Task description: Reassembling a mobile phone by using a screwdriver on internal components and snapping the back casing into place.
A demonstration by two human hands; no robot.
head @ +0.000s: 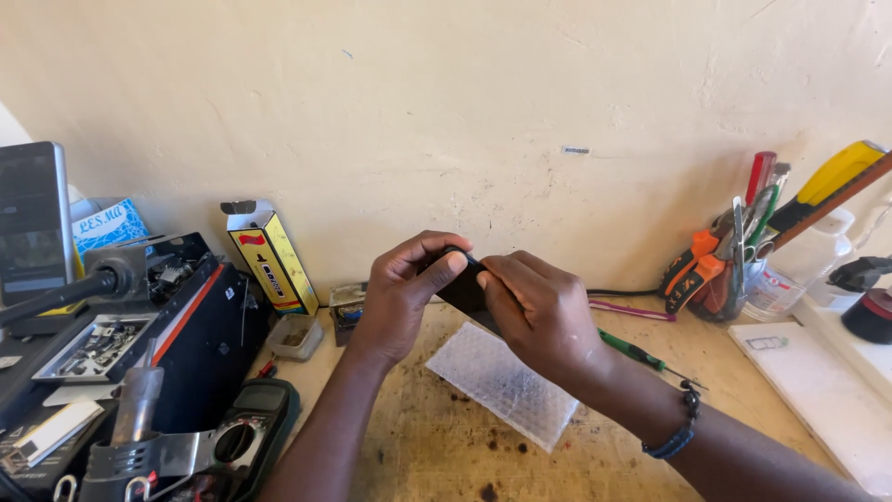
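- Cream plaster wall (446, 102) backs a worn, stained wooden workbench (446, 446) cluttered along both sides.
- Both hands meet above the bench's middle, holding a small black flat device (462, 286), likely a phone, raised clear of the surface.
- Left hand (400, 297) pinches its left end, thumb pressed on the upper edge, fingers curled behind.
- Right hand (534, 311) closes over its right part, fingers pressed together on it; a dark bracelet (676, 429) sits on that wrist.
- Judging by its look, the device is light, stiff and smooth, so it could slip; a hold on the side edges seems safer than pressing the flat face, which may be fragile.
- Below the hands lies a sheet of bubble wrap (506, 381), flat on the bench.
- A green-handled screwdriver (641, 356) lies just right of it.
- At the left stand a yellow box (269, 256), a dark tool case (200, 325) and a multimeter (251, 432); at the right, a cup of tools (734, 270).
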